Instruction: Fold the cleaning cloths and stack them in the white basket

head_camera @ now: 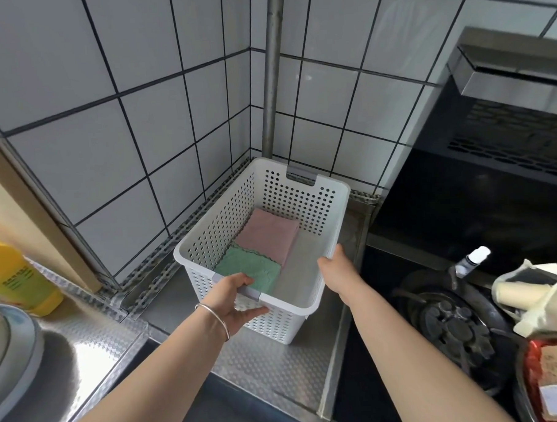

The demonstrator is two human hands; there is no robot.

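From the head camera I see the white basket (331, 237) on the steel counter (271, 367) in the tiled corner. My left hand (235, 300) grips its near handle, thumb inside. My right hand (338, 265) holds the right rim; I cannot see its fingers, they hide behind the wall. Inside lie a folded green cloth (249, 271) near me and a folded pink cloth (270, 235) farther back, touching. The yellow bottle (15, 276) at left has writing too blurry to read. The stove (451, 324) is partly cut off.
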